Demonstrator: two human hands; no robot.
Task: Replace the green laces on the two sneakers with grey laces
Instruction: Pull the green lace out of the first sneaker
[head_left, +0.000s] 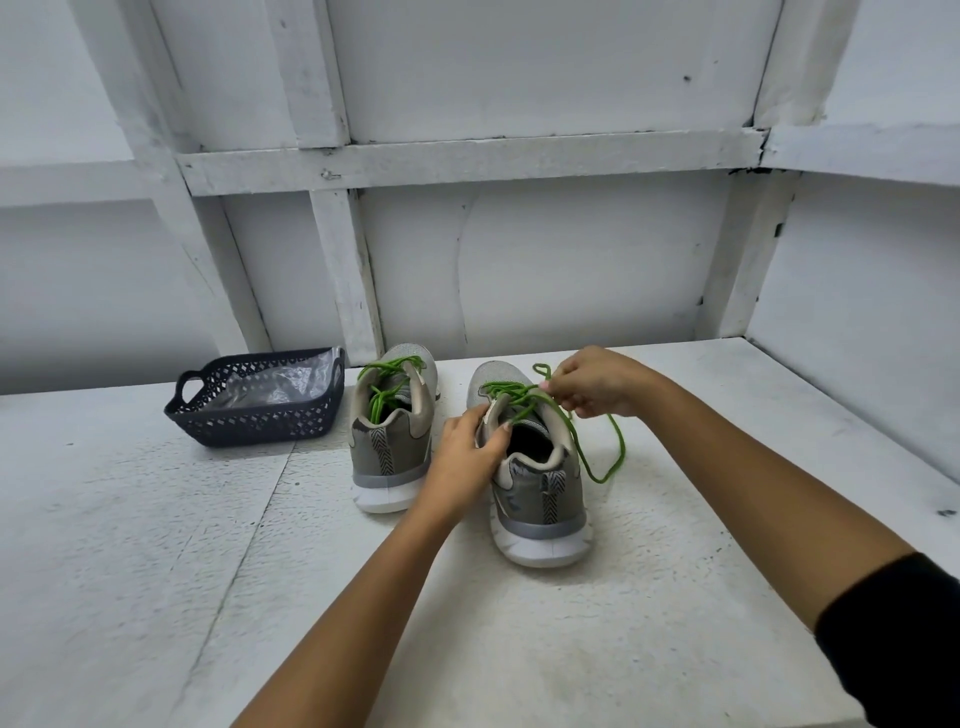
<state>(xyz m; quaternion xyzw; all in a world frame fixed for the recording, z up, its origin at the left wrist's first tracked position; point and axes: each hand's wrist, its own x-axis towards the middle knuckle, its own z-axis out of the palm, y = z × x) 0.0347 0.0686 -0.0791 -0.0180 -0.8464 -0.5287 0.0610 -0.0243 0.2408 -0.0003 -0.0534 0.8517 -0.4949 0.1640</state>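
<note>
While the left hand grips the nearer sneaker with its fingers curled round the left side of the collar, next to the tongue, the right hand is bunched above the top eyelets. Its thumb and fingertips are pressed together on the green lace. A small loop of that lace stands up just beyond the pinching fingers. A long slack length drops past the shoe's right side, touches the white surface and curves back up toward the hand. Lower down the lace crosses through the eyelets over the tongue.

The nearer sneaker stands upright, heel toward the camera, about midway between the surface's front and back edges. The other sneaker stands just beside it on the left, set farther back with its toe close to the back edge. Its own green lace is threaded, with loose ends tucked down into the opening.

Near the back edge, left of both shoes, sits a dark plastic basket with a crumpled clear bag inside. A black sleeve covers the right upper arm.
</note>
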